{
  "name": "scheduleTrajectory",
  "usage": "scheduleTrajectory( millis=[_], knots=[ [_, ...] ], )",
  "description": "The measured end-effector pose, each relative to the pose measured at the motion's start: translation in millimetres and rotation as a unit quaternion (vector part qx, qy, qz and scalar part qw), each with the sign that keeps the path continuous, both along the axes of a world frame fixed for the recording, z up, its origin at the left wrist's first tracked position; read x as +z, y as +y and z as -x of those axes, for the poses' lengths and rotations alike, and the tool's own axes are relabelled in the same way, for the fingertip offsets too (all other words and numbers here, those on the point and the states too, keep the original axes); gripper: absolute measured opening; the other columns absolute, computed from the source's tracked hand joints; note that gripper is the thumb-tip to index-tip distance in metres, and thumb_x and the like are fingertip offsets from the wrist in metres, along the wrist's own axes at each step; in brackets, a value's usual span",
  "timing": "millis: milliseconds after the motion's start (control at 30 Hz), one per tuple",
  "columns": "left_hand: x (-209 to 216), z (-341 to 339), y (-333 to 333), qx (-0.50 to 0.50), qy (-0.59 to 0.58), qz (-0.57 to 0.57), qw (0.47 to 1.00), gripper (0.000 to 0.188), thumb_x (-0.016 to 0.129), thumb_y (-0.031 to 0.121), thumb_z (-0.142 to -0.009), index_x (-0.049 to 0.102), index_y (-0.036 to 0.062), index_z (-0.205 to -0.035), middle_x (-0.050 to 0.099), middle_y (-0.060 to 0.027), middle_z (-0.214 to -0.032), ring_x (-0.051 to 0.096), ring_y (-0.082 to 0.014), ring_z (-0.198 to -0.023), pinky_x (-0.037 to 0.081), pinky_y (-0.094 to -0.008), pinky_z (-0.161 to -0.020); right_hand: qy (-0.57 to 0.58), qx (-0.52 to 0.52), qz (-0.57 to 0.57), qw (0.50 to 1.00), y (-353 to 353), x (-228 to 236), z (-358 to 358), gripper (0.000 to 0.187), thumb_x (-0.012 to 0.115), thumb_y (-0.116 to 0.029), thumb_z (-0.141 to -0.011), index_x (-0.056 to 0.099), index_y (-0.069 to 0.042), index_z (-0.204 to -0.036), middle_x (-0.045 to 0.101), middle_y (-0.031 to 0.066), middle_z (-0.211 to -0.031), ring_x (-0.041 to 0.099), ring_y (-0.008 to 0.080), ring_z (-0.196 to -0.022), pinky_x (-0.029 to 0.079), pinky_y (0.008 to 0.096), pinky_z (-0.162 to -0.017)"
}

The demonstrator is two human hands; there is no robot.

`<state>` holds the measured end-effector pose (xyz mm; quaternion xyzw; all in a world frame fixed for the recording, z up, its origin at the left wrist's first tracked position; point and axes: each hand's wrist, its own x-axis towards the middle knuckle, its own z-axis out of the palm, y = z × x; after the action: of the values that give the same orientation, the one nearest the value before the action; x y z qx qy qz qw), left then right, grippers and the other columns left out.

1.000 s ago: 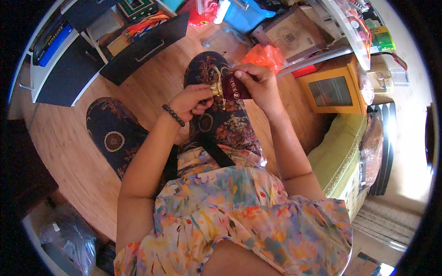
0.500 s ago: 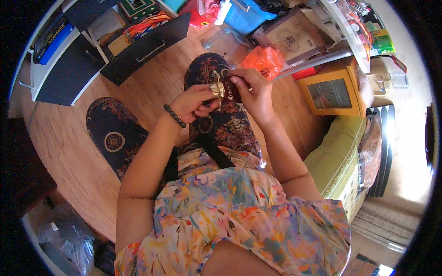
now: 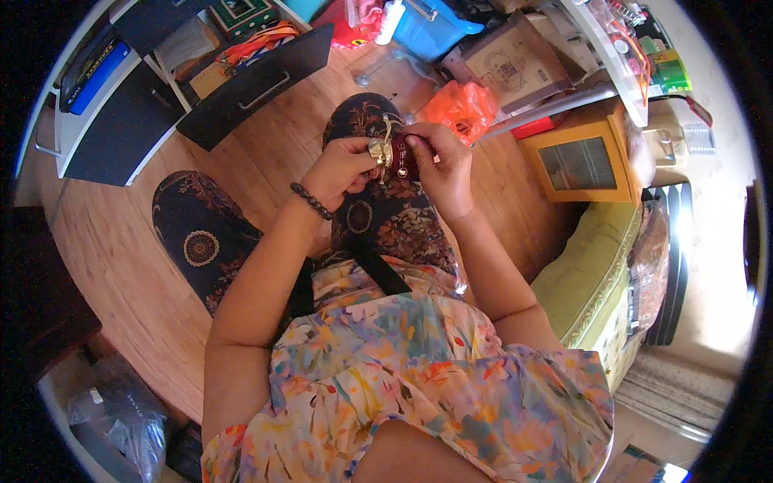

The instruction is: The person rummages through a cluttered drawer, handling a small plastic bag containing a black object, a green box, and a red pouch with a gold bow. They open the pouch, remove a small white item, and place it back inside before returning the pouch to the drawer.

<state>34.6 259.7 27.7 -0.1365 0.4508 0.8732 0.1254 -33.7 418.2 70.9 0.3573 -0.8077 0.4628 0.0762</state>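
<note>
Over my right knee, both hands are close together. My left hand (image 3: 342, 171), with a dark bead bracelet (image 3: 311, 201) on the wrist, pinches a shiny gold piece (image 3: 382, 151). Thin gold strips stick out above and below it; its exact kind is unclear. Right beside it is a small dark red item with pale printed marks (image 3: 403, 167), perhaps a pouch or packet. My right hand (image 3: 445, 167) grips its far right edge between thumb and fingers, which cover part of it. The gold piece and the dark red item touch or overlap.
An open black drawer (image 3: 258, 88) with papers and cloth juts out ahead on the left. Beyond my knee lie an orange plastic bag (image 3: 461, 110), a blue bin (image 3: 435, 30) and a cardboard box (image 3: 515, 68). A wooden cabinet (image 3: 584, 157) and a green cushioned seat (image 3: 584, 270) stand at right.
The dark red item now shows more of its face and marks. The gold piece has turned, its thin strips standing more upright. Both hands have shifted only slightly.
</note>
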Motion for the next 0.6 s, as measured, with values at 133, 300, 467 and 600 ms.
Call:
scheduleTrajectory(
  millis=[133, 300, 467, 600],
  knots=[
    [-4.4, -0.4, -2.2, 0.005, -0.01, -0.036, 0.999, 0.015, 0.056, 0.008, -0.081, 0.063, 0.0065, -0.093, 0.055, 0.0007, -0.068, 0.039, -0.0015, -0.048, 0.022, -0.015, -0.039, 0.08, 0.0, -0.029, 0.996, -0.5, 2.0, -0.1, 0.01, 0.062, -0.004, -0.077, 0.062, -0.003, -0.087, 0.06, 0.0141, -0.077, 0.059, 0.0295, -0.07, 0.047, 0.0358, -0.061],
    [3.0, -0.4, -4.2, -0.007, -0.008, 0.049, 0.999, 0.014, 0.058, 0.012, -0.081, 0.063, 0.0075, -0.094, 0.052, 0.0041, -0.064, 0.037, -0.0014, -0.046, 0.023, -0.0158, -0.039, 0.096, 0.0, -0.064, 0.993, 0.7, 2.1, 1.7, 0.01, 0.062, -0.004, -0.077, 0.062, -0.003, -0.087, 0.06, 0.014, -0.077, 0.059, 0.0285, -0.069, 0.047, 0.0359, -0.06],
    [-2.7, 3.6, -4.9, 0.05, -0.012, 0.103, 0.993, 0.012, 0.06, 0.016, -0.082, 0.064, 0.0093, -0.091, 0.05, 0.0065, -0.061, 0.036, -0.0012, -0.043, 0.022, -0.0173, -0.038, -0.04, -0.014, 0.025, 0.999, -2.1, -5.9, -2.4, 0.008, 0.06, -0.002, -0.079, 0.061, -0.002, -0.087, 0.061, 0.0132, -0.079, 0.059, 0.0249, -0.071, 0.046, 0.0321, -0.064],
    [8.1, 2.7, 0.1, 0.133, -0.026, 0.155, 0.979, 0.016, 0.063, 0.014, -0.078, 0.066, 0.0023, -0.089, 0.055, 0.0036, -0.065, 0.04, -0.0021, -0.049, 0.026, -0.0178, -0.041, -0.116, -0.036, 0.067, 0.99, 5.7, -31.3, 11.2, 0.006, 0.057, -0.002, -0.081, 0.059, 0.0, -0.087, 0.06, 0.0115, -0.08, 0.058, 0.0208, -0.074, 0.045, 0.0294, -0.069]
  ],
)
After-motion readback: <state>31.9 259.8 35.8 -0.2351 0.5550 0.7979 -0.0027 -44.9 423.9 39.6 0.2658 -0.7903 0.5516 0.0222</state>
